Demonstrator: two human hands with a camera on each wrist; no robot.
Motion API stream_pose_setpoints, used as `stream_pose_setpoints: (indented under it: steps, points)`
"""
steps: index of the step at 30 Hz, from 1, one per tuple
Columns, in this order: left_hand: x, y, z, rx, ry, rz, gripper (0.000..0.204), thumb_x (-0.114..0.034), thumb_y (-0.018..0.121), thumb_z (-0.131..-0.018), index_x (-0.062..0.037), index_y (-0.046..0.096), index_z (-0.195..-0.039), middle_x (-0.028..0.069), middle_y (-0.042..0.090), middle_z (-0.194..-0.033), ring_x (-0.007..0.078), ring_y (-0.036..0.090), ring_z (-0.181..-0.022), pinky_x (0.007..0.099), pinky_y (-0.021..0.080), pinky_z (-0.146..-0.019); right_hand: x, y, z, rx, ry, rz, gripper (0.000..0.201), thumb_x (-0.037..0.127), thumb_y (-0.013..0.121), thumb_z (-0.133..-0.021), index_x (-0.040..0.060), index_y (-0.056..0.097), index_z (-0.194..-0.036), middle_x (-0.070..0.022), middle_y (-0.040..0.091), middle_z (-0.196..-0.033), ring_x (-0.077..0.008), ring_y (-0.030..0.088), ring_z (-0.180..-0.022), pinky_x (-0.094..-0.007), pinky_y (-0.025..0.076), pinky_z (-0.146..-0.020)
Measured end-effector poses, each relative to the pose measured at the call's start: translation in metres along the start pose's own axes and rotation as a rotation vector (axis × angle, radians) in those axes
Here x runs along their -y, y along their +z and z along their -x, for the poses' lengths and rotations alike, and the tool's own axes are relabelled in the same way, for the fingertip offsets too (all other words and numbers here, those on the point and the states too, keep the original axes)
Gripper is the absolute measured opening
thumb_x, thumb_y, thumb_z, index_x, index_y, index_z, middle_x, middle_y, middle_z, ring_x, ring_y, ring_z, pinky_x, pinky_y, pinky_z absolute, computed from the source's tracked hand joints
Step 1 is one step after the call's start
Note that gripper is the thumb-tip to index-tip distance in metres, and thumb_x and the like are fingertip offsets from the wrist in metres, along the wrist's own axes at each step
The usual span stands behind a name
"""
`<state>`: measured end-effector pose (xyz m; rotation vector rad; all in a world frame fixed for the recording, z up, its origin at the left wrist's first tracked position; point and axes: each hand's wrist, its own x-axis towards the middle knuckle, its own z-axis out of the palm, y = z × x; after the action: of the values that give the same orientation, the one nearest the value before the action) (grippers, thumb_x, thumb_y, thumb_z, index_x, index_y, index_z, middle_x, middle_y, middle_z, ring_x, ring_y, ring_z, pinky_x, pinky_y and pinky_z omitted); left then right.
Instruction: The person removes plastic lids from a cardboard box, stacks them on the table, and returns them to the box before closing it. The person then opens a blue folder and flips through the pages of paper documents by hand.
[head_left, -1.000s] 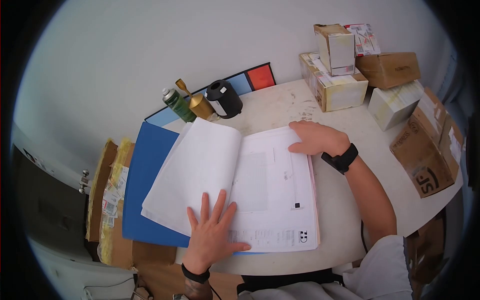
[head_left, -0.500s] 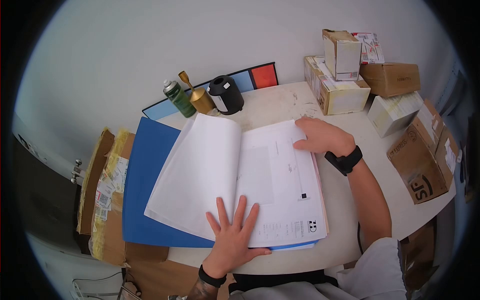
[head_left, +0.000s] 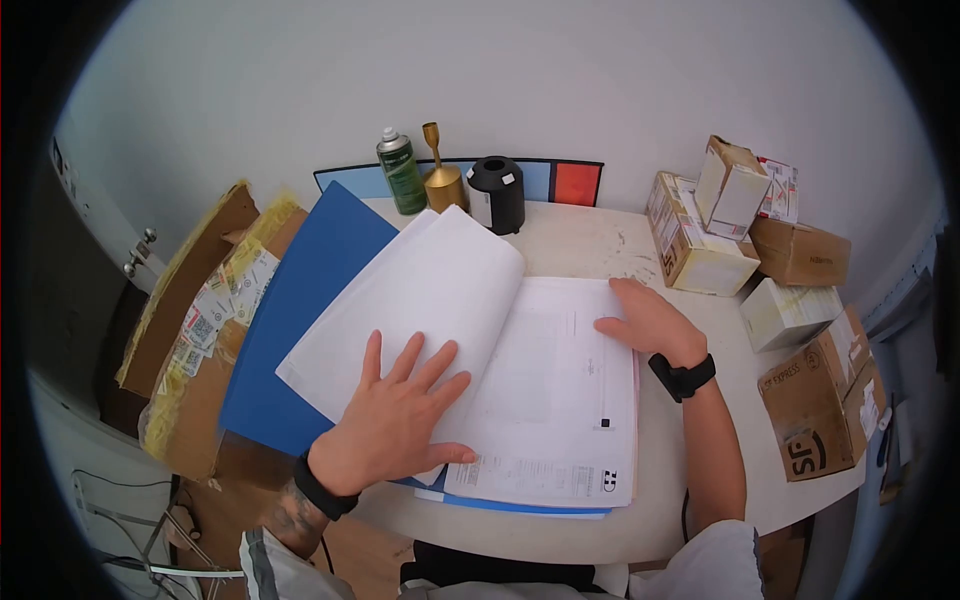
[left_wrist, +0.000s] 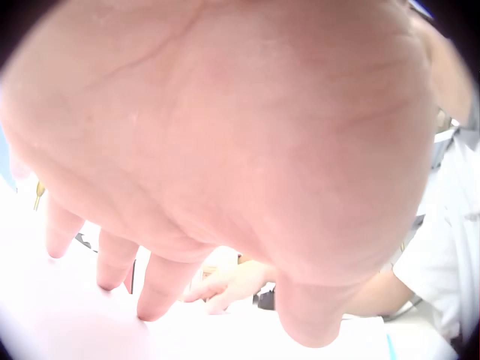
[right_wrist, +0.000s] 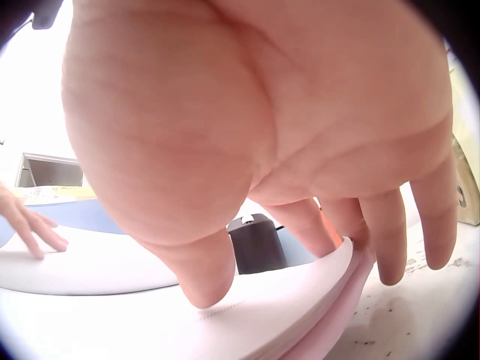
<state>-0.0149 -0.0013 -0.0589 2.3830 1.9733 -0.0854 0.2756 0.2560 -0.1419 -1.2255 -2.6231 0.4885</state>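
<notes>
A blue folder lies open on the table, holding a thick stack of white printed sheets. Several turned sheets fold over to the left across its cover. On the lower part of these turned sheets, my left hand lies with fingers spread and the thumb out toward the printed page. My right hand is at the upper right corner of the stack. In the right wrist view its thumb touches the top sheet, while the fairly straight fingers reach past the edge, where the sheets curl up. A pink sheet shows below.
At the back stand a green spray can, a gold candlestick-like object and a black cylinder, before a blue and red panel. Cardboard boxes are stacked at the right. A taped carton stands left of the table.
My left hand has shifted from the lower edge near the fold up and left onto the turned sheets. The right hand stays by the upper right corner. The head view has turned.
</notes>
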Motion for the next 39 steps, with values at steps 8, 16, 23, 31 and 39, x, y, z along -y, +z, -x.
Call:
stream_pose_setpoints:
  steps: [8, 16, 23, 31, 39]
  points:
    - [0.091, 0.008, -0.013, -0.27, -0.17, -0.245, 0.095, -0.07, 0.07, -0.084, -0.0022, 0.053, -0.148, 0.0257, 0.046, -0.156, 0.0405, 0.03, -0.155, 0.0587, 0.008, -0.128, 0.011, 0.029, -0.011, -0.098, -0.055, -0.041, 0.07, 0.042, 0.073, -0.092, -0.0064, 0.053, -0.138, -0.0278, 0.062, -0.132, -0.044, 0.054, -0.13, -0.0485, 0.049, -0.106]
    - [0.104, 0.09, -0.02, -0.118, -0.341, 0.261, 0.108, -0.073, 0.066, -0.087, 0.0037, 0.037, -0.157, 0.0273, 0.04, -0.16, 0.0429, 0.026, -0.156, 0.0569, 0.009, -0.128, 0.014, 0.005, 0.005, -0.035, 0.113, -0.126, 0.071, 0.038, 0.087, -0.079, -0.005, 0.059, -0.128, -0.0244, 0.067, -0.126, -0.0399, 0.063, -0.115, -0.0436, 0.051, -0.099]
    - [0.064, 0.071, -0.042, -0.007, -0.536, 0.398, 0.114, -0.064, 0.08, -0.076, 0.0, 0.035, -0.159, 0.0291, 0.04, -0.155, 0.0409, 0.03, -0.152, 0.0585, 0.027, -0.122, -0.022, -0.026, 0.017, -0.021, 0.295, -0.065, 0.035, 0.026, 0.088, -0.077, -0.0018, 0.067, -0.078, -0.0154, 0.068, -0.073, -0.0276, 0.065, -0.07, -0.0384, 0.053, -0.069]
    - [0.114, 0.081, -0.028, 0.002, -0.685, 0.393, 0.087, -0.056, 0.089, -0.069, 0.0063, 0.063, -0.124, 0.0266, 0.071, -0.11, 0.04, 0.071, -0.099, 0.045, 0.055, -0.089, -0.019, -0.004, 0.006, -0.148, 0.174, -0.297, 0.055, 0.041, 0.086, -0.08, -0.0026, 0.068, -0.107, -0.0181, 0.071, -0.095, -0.028, 0.068, -0.087, -0.0391, 0.055, -0.077]
    - [0.117, 0.102, -0.014, -0.312, -0.475, 0.186, 0.051, -0.038, 0.086, -0.08, 0.0069, 0.077, -0.102, 0.0286, 0.06, -0.14, 0.0421, 0.05, -0.137, 0.0542, 0.037, -0.111, -0.016, 0.001, 0.0, 0.071, 0.146, -0.2, 0.067, 0.051, 0.087, -0.074, -0.0048, 0.071, -0.107, -0.0234, 0.072, -0.108, -0.0339, 0.07, -0.099, -0.0414, 0.055, -0.084]
